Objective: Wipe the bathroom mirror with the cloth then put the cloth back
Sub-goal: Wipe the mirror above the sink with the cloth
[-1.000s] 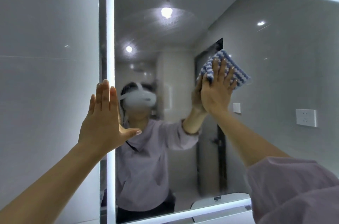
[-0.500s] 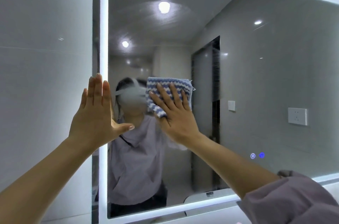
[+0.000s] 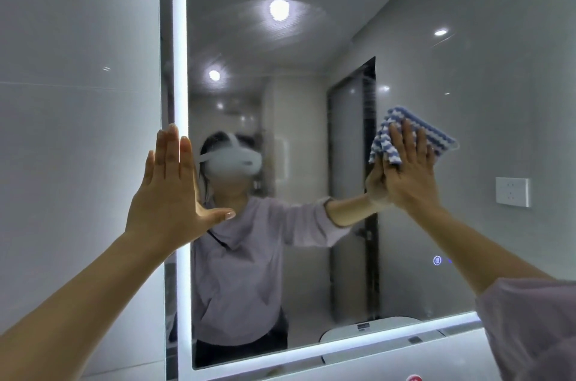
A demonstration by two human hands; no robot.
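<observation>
Head view, left to right: the left hand (image 3: 168, 190) is lying flat with straight fingers at the lit left edge (image 3: 179, 68) of the mirror (image 3: 473, 93), holding nothing, while the right hand (image 3: 408, 176) is pressing the striped cloth (image 3: 436, 140) against the glass right of centre with straight, spread fingers. The cloth is sitting under those fingertips and jutting out above and to the right of them, its long axis slanting down to the right. The coming stroke is therefore likely depending on this hand alone.
</observation>
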